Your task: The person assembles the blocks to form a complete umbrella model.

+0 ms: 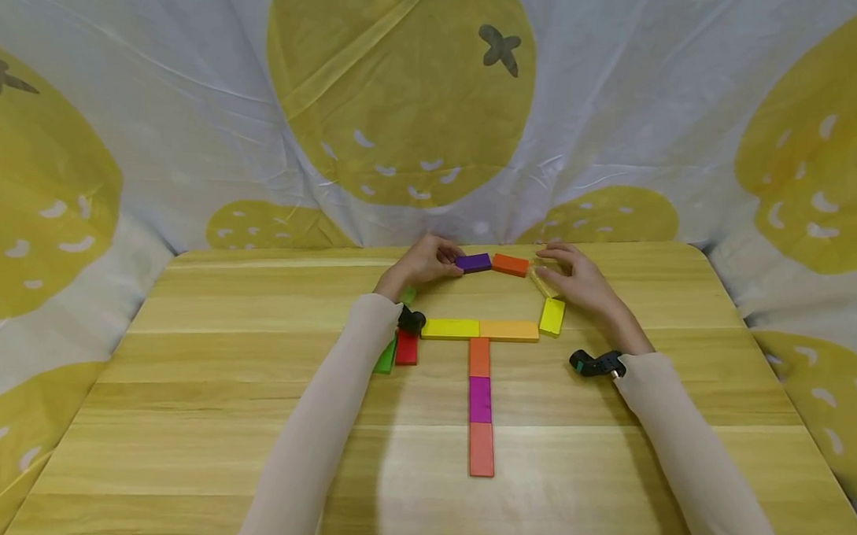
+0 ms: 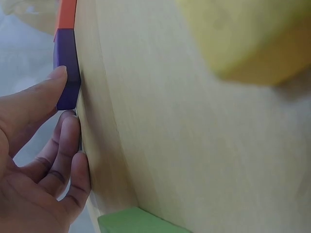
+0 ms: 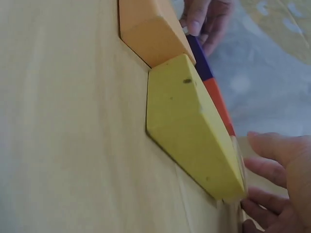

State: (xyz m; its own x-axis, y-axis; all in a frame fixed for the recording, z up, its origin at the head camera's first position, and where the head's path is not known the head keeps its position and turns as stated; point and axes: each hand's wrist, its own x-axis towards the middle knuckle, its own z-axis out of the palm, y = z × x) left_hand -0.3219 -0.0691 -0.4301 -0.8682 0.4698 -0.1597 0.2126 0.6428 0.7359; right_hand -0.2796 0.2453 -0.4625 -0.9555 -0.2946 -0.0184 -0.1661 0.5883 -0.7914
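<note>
My left hand [image 1: 429,260] pinches the left end of a purple block [image 1: 474,263], thumb on its near face; the index finger is mostly hidden in the left wrist view. An orange-red block [image 1: 510,265] adjoins its right end. My right hand [image 1: 582,282] is beside a pale wood-coloured block [image 1: 543,284], thumb and fingers apart around it; whether they touch it is unclear. Below that block lies a yellow block [image 1: 552,317]. These blocks form a curve above a straight row of a long yellow block [image 1: 451,329] and a light orange block [image 1: 509,331].
A column of orange [image 1: 479,357], magenta [image 1: 480,399] and coral [image 1: 482,449] blocks runs down from the row. Red [image 1: 407,349] and green [image 1: 385,358] blocks lie at left, partly behind the left sleeve. A fruit-patterned cloth [image 1: 406,101] hangs behind the wooden table [image 1: 254,387].
</note>
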